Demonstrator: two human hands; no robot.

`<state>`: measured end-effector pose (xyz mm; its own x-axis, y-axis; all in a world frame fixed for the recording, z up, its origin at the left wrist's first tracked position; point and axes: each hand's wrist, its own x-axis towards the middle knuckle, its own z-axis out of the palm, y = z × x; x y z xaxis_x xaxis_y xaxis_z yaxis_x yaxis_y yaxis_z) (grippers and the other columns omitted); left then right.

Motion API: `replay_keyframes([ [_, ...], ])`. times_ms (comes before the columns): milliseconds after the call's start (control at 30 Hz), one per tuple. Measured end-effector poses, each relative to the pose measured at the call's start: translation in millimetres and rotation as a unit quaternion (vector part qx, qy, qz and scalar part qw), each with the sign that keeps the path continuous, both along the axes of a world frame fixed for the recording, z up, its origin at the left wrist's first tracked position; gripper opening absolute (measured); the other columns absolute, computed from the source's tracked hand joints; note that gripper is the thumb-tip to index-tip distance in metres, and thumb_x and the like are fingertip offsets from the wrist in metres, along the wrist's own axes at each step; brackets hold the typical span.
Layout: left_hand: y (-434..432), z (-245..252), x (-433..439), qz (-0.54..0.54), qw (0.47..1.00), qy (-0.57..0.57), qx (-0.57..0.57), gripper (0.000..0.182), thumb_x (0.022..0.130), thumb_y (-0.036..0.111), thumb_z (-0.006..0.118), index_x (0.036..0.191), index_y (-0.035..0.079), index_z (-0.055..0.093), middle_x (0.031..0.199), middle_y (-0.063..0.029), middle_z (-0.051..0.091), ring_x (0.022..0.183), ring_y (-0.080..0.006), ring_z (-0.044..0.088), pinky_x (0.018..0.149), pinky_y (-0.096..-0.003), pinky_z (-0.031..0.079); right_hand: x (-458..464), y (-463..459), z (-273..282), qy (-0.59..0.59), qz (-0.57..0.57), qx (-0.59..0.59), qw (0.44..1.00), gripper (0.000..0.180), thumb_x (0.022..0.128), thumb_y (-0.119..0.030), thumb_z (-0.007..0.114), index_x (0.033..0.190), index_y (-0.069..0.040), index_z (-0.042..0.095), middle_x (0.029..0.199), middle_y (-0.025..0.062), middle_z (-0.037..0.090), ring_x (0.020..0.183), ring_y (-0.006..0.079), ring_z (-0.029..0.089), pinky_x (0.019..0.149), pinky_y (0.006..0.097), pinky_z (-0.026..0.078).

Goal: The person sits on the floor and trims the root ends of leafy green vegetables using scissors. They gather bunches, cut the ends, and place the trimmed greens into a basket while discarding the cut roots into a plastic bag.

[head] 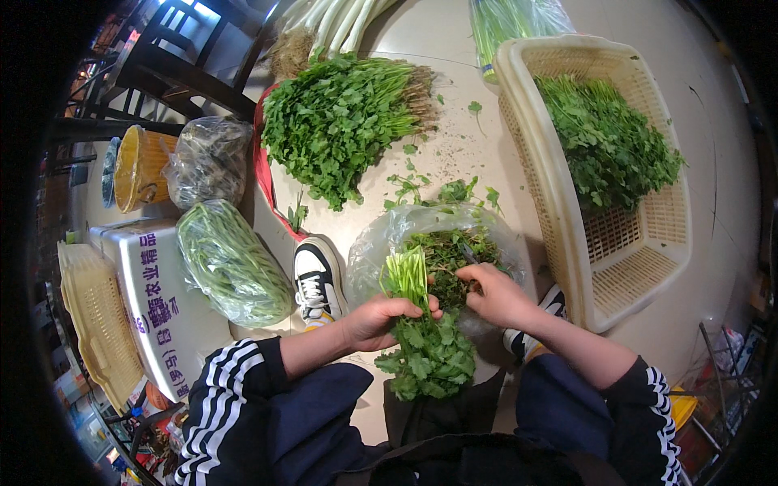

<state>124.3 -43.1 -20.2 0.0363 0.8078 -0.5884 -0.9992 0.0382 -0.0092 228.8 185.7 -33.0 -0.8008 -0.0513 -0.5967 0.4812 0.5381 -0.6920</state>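
Note:
My left hand (380, 322) grips a bunch of cilantro (428, 358), its pale cut stems pointing away from me and its leaves hanging towards my lap. To the right, my right hand (495, 297) is curled around a small dark-bladed tool (468, 254), probably a knife; its handle is hidden in the fingers. Under both hands stands an open clear plastic bag (377, 243) on the floor. Brownish stem and leaf scraps (453, 273) fill it. Beyond the bag lies a large pile of cilantro (340, 121), with brown root ends facing right.
At right, a cream plastic basket (665, 267) holds cilantro (608, 140). Bagged green beans (237, 267), a white foam box (176, 304) and a yellow bin (143, 170) stand left. Leeks (337, 24) lie at the back, near a dark chair (176, 67). Loose leaves (410, 185) dot the floor.

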Motion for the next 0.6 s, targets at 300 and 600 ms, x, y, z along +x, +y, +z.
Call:
replay_keyframes([
  [300,24.8,17.9,12.1,-0.075,0.976,0.144,-0.143,0.048,0.087,0.001,0.059,0.130,0.008,0.038,0.112,-0.0069,0.056,0.103,-0.0180,0.057,0.088,-0.0329,0.047,-16.8,-50.4,45.3,-0.059,-0.021,-0.217,0.974,0.103,0.081,-0.036,0.076,0.150,0.004,0.010,0.143,0.0239,0.040,0.133,0.0280,0.041,0.108,0.0350,0.036],
  [600,20.2,49.6,-9.8,-0.097,0.980,0.147,-0.093,0.095,0.080,-0.004,0.056,0.151,0.015,-0.003,0.140,-0.0129,0.033,0.125,-0.0259,0.047,0.097,-0.0396,0.048,-16.6,-29.7,17.3,-0.224,-0.278,-0.536,0.765,0.059,0.086,-0.005,0.054,0.142,-0.005,0.038,0.120,0.0128,0.059,0.101,0.0220,0.063,0.091,0.0352,0.051],
])
